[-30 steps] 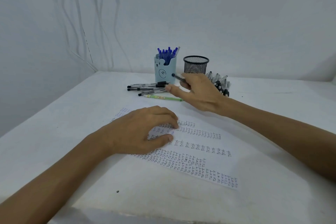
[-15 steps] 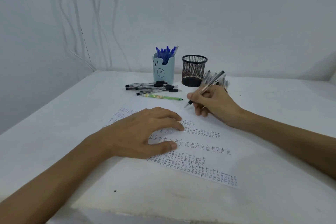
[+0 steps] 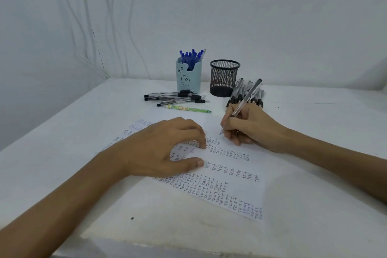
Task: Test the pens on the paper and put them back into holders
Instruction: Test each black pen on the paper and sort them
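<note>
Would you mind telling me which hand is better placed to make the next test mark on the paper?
Right: the right hand grips the pen, tip near the paper; the left hand only rests on it.

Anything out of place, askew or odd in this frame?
Nothing spilled or damaged. The black wire-mesh pen holder looks empty, while clear pens with black grips lie loose on the white table left of it and in a heap right of it. A green pen lies beside the left group.

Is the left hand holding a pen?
No, the left hand rests on the paper holding nothing; the right hand grips the pen.
</note>
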The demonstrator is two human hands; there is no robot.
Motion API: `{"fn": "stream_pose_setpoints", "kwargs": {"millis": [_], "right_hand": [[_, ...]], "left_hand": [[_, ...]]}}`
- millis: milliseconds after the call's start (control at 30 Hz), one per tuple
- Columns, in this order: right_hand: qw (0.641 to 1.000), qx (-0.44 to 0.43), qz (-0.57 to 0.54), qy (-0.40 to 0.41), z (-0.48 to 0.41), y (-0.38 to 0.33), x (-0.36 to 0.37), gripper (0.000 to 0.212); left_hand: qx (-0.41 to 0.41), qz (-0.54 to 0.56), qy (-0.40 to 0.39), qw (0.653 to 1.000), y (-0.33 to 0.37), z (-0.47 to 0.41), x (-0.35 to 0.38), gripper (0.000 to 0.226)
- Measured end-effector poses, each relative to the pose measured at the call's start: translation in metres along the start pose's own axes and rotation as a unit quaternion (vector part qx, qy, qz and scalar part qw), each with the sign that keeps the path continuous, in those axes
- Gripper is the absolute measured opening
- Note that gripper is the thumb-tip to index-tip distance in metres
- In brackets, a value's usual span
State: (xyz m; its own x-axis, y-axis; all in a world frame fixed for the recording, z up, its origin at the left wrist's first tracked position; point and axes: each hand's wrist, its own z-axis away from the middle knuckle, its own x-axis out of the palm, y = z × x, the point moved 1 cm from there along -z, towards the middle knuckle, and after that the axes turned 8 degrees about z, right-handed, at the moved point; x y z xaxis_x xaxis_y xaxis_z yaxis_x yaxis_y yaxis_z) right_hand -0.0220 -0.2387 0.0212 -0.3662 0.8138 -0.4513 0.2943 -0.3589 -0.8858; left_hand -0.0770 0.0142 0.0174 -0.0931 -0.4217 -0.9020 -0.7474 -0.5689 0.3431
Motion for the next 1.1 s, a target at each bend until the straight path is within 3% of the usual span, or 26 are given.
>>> {"fn": "stream_pose_setpoints", "kwargs": {"millis": [333, 1100], "right_hand": [[0.991, -0.09, 0.093, 0.018, 0.0074, 0.0007, 0.0059, 0.013], [0.988, -0.089, 0.121, 0.026, 0.0053, 0.0004, 0.0067, 0.015]], "left_hand": [[0.0, -0.028, -0.023, 0.999, -0.0016, 0.0012, 0.0014, 0.053], [-0.004, -0.024, -0.028, 0.999, -0.0006, 0.0013, 0.0007, 0.054]]}}
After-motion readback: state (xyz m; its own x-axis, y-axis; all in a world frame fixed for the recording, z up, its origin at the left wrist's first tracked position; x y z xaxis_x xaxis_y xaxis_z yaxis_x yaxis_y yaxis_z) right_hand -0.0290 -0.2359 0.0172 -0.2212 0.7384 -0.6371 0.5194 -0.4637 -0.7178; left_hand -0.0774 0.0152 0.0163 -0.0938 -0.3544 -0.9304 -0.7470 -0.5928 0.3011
